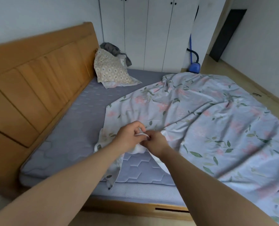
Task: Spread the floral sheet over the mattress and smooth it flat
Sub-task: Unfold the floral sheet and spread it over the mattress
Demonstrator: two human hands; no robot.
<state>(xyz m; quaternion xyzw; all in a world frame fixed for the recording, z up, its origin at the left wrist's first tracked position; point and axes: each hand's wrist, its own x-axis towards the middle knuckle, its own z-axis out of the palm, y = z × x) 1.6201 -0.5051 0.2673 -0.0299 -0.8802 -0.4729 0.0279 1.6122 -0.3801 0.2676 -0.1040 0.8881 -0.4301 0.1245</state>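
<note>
Left hand (128, 136) and right hand (155, 141) together, fingertips meeting: fingers of both curled, pinching a bunched white edge of the sheet (208, 121). Sheet lies rumpled right of and beyond the hands; bare mattress (65, 137) to their left and just beneath them

1. Floral sheet (208, 119): pale blue-grey cloth with pink blooms and green leaves; the underside is whiter where the edge turns over.
2. It lies rumpled across the right part of the mattress (67, 132), with long creases running toward its near-left edge.
3. That edge is bunched and lifted, pinched between left hand (129, 136) and right hand (155, 142) (a flap hangs over the mattress front).
4. Mattress: grey-blue with quilted hexagons, lying flat; its left side is uncovered.
</note>
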